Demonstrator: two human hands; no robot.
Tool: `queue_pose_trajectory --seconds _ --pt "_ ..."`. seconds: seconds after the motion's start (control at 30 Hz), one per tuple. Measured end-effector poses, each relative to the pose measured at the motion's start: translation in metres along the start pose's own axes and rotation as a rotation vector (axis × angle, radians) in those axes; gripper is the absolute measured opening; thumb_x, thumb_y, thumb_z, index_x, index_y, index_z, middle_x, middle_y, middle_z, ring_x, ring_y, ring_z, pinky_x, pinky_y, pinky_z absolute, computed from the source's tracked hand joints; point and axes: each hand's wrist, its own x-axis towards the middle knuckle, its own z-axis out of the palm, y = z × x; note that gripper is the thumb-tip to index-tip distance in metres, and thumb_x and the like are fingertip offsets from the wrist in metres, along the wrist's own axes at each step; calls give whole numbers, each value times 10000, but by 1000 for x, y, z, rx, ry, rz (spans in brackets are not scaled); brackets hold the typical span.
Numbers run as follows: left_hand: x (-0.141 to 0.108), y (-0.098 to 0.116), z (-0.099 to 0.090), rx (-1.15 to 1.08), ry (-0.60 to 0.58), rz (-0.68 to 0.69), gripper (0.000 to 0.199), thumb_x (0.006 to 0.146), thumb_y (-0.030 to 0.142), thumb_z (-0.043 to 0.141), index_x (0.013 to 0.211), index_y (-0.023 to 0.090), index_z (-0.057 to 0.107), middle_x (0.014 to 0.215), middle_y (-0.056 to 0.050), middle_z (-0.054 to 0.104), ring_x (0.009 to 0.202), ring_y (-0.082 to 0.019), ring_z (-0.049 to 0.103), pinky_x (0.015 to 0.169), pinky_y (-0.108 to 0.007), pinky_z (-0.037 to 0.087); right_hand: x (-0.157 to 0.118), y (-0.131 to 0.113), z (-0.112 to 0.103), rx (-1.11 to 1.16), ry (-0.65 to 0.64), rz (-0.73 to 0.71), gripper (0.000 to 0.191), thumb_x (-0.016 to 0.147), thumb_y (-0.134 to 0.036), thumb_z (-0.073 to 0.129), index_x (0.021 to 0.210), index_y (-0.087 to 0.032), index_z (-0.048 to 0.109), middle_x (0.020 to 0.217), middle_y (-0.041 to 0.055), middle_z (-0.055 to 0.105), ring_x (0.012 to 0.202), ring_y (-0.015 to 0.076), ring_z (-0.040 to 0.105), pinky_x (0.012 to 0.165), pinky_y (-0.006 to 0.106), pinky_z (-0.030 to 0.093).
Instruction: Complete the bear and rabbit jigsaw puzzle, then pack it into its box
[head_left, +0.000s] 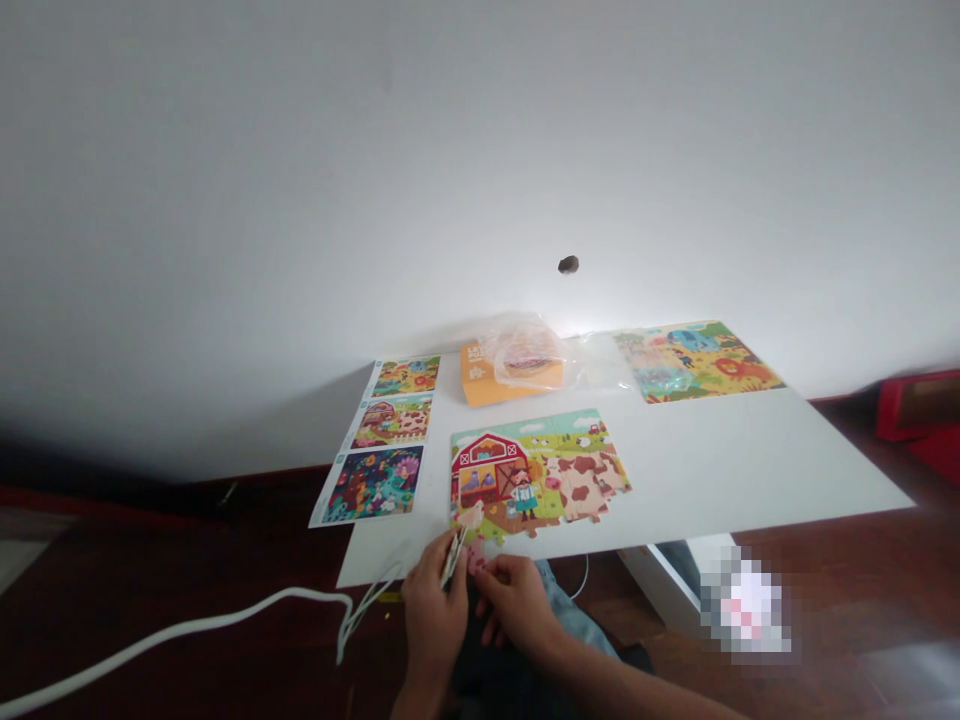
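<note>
White tabletop (pixel 720 470), jigsaw puzzle (pixel 536 470), white wall (pixel 480 150)

Orange cardboard box (pixel 495 380) under a crinkled clear plastic bag (pixel 523 352) at the back of the white tabletop (pixel 720 480), assembled safari-animal jigsaw puzzle (pixel 694 362) to its right, printed paper sheet of three pictures (pixel 390 440) at left. White cable (pixel 187 630) lies across the dark wood floor (pixel 862 620), red box (pixel 919 415) far right.

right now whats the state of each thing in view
left hand, gripping a narrow pale item
right hand, fingers at a pink puzzle piece
farm jigsaw puzzle, assembled flat, bottom edge ragged
safari jigsaw puzzle, assembled flat
orange box, partly under clear plastic bag
picture sheet, flat
</note>
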Motion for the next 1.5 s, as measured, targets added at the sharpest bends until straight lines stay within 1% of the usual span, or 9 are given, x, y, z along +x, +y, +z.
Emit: queue_pose_trajectory --seconds 0.67,0.8,0.93,1.1,1.23,1.3,1.4,1.47,1.5 --pt "16 3 -10 97 -111 -99 302 853 338 480 1023 179 671 994 -105 727 979 -294 663 855 -455 504 -9 4 -3 -137 -7 -104 479 785 -651 520 756 -173 537 573 -22 589 332 67 453 302 166 266" --pt "8 4 -12 -36 -112 28 325 870 281 460 1133 198 632 1147 -93 680 1077 -256 628 936 -434 494 -15 -1 -6 -140 16 -167 450 813 -612 505 761 -166 541 575 -17 578 364 76 458 345 181 305" --pt "-7 14 -10 -220 -271 240 456 806 103 429 1218 213 590 1239 -73 633 1151 -206 591 986 -342 489 -26 -16 -16 -187 93 -349 314 848 -440 522 692 -168 539 591 -13 556 516 99 500 481 195 376" --pt "-8 39 -3 -325 -391 288 685 720 20 422 1384 192 418 1401 -101 486 1294 -232 459 1094 -401 389 -37 -34 -33 -289 187 -437 263 851 -324 511 637 -171 523 605 -13 550 578 110 473 555 215 378" --pt "8 52 13 -283 -313 361 558 816 49 419 1353 196 446 1347 -113 531 1266 -224 486 1057 -394 432 -42 -55 -56 -406 163 -478 301 892 -367 462 700 -170 585 678 15 605 643 139 537 600 236 410" --pt "19 53 26 -263 -281 391 520 831 43 407 1325 195 468 1310 -111 554 1248 -216 500 1044 -388 445 -42 -66 -75 -533 251 -493 311 900 -410 452 806 -174 631 793 50 639 744 176 580 658 264 441" --pt "29 50 48 -201 -227 408 591 790 -31 353 1326 196 458 1320 -97 535 1269 -197 471 1064 -395 424 -37 -82 -111 -870 732 -487 409 841 -439 542 1126 -148 587 1120 153 580 1057 287 524 865 376 424" --pt "32 45 61 -134 -179 467 641 743 -56 360 1320 201 469 1307 -84 542 1271 -209 465 1074 -434 409 -30 -90 -134 -1052 991 -303 631 802 -479 581 1294 -104 461 1230 219 493 1148 355 456 893 444 402" --pt "32 43 66 -92 -184 499 667 717 -61 373 1319 208 475 1311 -77 540 1282 -224 451 1091 -468 382 -26 -93 -143 -1116 1023 -210 662 801 -492 577 1309 -91 437 1213 228 494 1139 363 461 873 445 411"
